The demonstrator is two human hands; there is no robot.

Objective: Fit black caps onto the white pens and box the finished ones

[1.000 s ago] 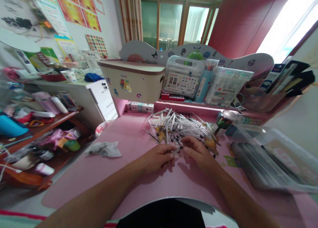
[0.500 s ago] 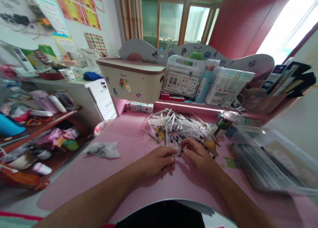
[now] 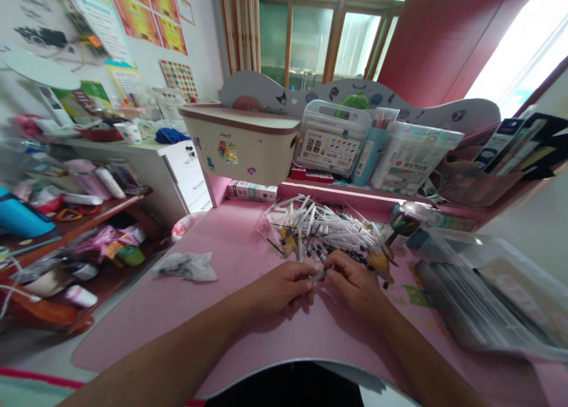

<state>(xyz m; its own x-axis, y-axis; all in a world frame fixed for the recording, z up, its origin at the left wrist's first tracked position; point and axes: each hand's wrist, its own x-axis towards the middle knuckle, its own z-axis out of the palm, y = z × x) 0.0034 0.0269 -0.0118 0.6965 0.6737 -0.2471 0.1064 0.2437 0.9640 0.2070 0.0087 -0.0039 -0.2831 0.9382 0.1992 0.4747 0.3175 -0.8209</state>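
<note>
Pinching one thin white pen tube (image 3: 318, 275) at either end: left hand (image 3: 280, 287), right hand (image 3: 355, 283), both grips clenched on it. Item judged light, stiff, slippery; loose pile (image 3: 319, 229) just beyond on pink surface (image 3: 231, 241).

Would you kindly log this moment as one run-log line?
left hand: grip on white pen tube | right hand: pinching same tube | pen pile: just beyond hands | crumpled tissue: left on pink desk

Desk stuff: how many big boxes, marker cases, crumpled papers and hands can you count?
Beige storage box: 1
Clear marker cases: 2
Crumpled paper: 1
Hands, left hand and right hand, both pinching one small pen part: 2
Total: 6
</note>
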